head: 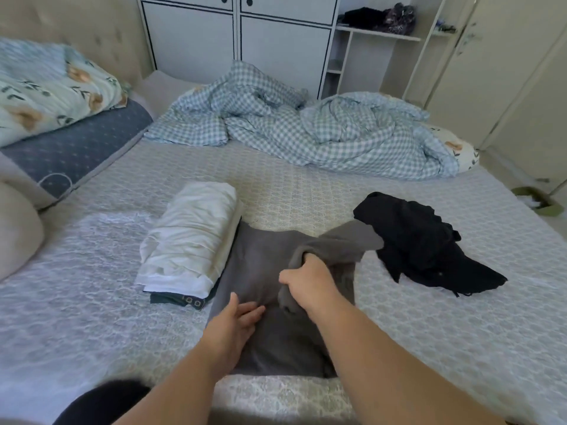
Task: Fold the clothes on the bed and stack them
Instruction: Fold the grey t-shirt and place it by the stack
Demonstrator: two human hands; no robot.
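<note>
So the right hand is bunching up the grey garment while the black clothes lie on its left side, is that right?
Not quite. The head view shows the black clothes lying to the right of the grey garment, not left. The right hand does bunch it.

Grey garment: matt, soft knit-like cloth, bunched into folds where the right hand grips it and smooth under the flat left hand. Left of the grip, white folded cloth: thin, finely creased, faintly lustrous. Right of the grip, black garment: matt, crumpled fabric. Beneath the grip, bed cover: pale quilted textile with a raised, lace-like pattern. Beyond the grip, checked duvet: rumpled woven cotton-like cloth; wardrobe: smooth white panels.
</note>
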